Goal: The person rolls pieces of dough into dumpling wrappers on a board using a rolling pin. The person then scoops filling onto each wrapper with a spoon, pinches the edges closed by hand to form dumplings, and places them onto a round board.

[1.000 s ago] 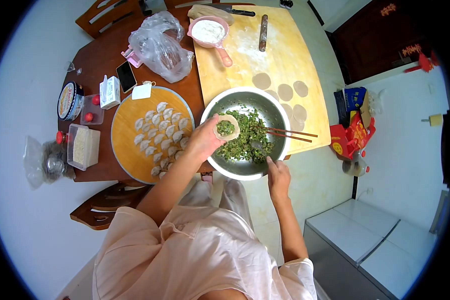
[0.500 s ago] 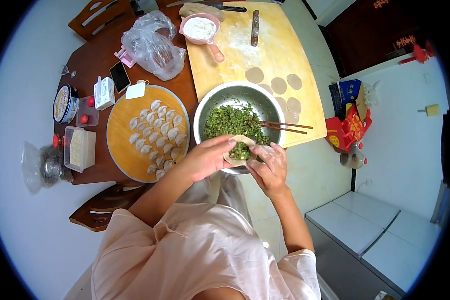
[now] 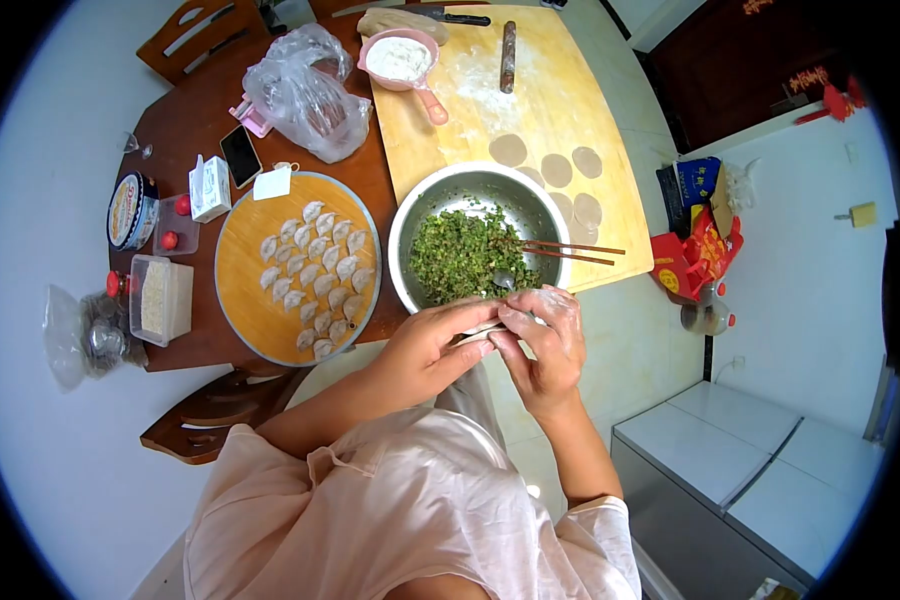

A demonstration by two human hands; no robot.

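Note:
A folded dumpling (image 3: 478, 332) is pinched between my two hands, just over the near rim of the steel bowl (image 3: 402, 262). My left hand (image 3: 432, 345) grips its left side, and my right hand (image 3: 545, 345), dusted with flour, closes on its right side. Fingers hide most of the dumpling. Green chopped filling (image 3: 460, 250) fills much of the bowl, with a spoon (image 3: 505, 279) in it and chopsticks (image 3: 575, 252) across its right rim. To the left, several finished dumplings (image 3: 315, 250) lie in rows on a round board (image 3: 245, 290).
Several flat dough wrappers (image 3: 557, 170) lie on the wooden board (image 3: 460, 130) behind the bowl, with a rolling pin (image 3: 509, 58), a knife (image 3: 465, 19) and a pink pan of flour (image 3: 400, 58). A plastic bag (image 3: 308, 95), phone (image 3: 240, 155) and tubs stand on the left.
The wrapper, open with filling showing, is now folded over between my fingers. My hands have drawn slightly nearer to me, and the spoon in the bowl has come into sight.

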